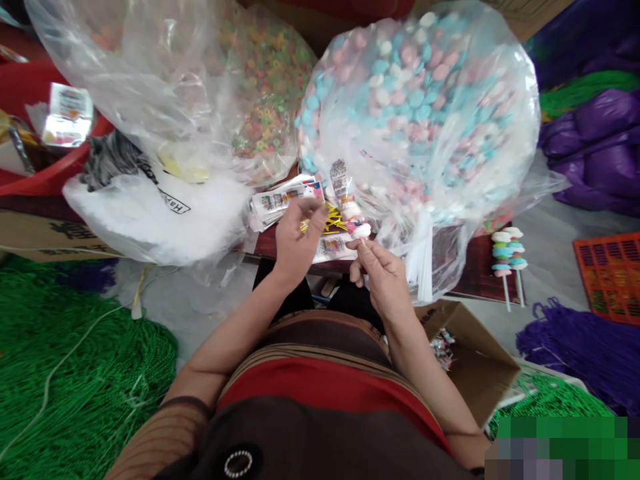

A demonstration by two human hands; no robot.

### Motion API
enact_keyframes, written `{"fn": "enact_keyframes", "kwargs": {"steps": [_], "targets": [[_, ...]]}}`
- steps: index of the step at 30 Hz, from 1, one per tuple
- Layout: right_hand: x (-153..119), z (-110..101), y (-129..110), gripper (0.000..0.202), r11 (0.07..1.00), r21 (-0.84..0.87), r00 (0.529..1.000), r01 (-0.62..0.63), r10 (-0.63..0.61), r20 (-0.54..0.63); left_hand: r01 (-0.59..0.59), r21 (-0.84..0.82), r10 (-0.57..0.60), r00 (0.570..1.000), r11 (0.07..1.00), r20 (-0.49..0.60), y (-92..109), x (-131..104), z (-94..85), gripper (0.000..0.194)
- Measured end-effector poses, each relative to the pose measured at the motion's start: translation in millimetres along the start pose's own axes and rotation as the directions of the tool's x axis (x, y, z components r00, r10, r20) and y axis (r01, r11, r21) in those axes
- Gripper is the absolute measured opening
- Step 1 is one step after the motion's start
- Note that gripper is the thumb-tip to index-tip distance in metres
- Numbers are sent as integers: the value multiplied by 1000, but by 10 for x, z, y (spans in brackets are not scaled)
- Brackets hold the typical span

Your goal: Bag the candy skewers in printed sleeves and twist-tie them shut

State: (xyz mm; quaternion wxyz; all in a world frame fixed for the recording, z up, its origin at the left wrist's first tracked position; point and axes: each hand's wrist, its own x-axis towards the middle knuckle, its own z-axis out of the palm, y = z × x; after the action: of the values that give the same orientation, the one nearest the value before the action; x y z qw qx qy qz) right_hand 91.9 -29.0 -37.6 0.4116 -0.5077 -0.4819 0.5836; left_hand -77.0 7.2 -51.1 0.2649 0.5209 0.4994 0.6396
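My right hand (383, 270) pinches the lower end of a candy skewer (361, 231), just below a white candy. A clear printed wrapper (340, 181) covers its upper part, which points away from me. My left hand (300, 237) is to the left, fingers loosely bent and apart, with nothing visible in them. Its fingertips are slightly blurred and hover beside a pile of yellow twist ties (330, 220). Behind that hand lies a stack of flat printed wrappers (273, 203). Another printed wrapper (333, 247) lies between my hands, at the table's near edge.
A large clear bag of pink, blue and white candies (415, 100) and a bag of orange-green ring candies (265, 100) stand behind. White sticks (423, 260) lie right. Two candy skewers (507, 253) rest at the table's right edge. An open carton (470, 353) stands below.
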Motion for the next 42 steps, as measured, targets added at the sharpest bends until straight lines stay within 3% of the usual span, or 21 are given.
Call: {"fn": "enact_keyframes", "kwargs": {"steps": [4,7,14,18,23,28,34,39,42], "targets": [[-17,12,-24,41,995,-79,999,54,-54,7,-235,180,212,967,955,139,114,-161,79,14],[-39,18,-51,42,988,-130,996,82,-83,-9,-358,286,318,931,889,178,110,-172,137,6],[-47,4,-23,43,968,-208,989,141,-148,-18,-520,522,421,854,676,305,83,-172,132,16],[-46,10,-29,45,962,-230,988,146,-153,-11,-549,562,457,834,619,310,90,-159,147,18],[-49,35,-40,48,958,-234,985,167,-174,-12,-563,544,493,821,622,287,124,-130,167,13],[-37,51,-2,49,948,-268,979,174,-197,-59,-540,583,473,835,608,281,87,-116,183,12],[39,53,32,42,942,-309,987,129,-151,-49,-517,526,474,850,675,227,-10,-118,186,15],[93,115,53,44,945,-316,995,80,-94,-31,-518,549,423,855,656,301,-61,-186,175,12],[86,103,23,47,938,-338,996,74,-85,-18,-502,536,412,864,679,288,-85,-191,139,12]]}}
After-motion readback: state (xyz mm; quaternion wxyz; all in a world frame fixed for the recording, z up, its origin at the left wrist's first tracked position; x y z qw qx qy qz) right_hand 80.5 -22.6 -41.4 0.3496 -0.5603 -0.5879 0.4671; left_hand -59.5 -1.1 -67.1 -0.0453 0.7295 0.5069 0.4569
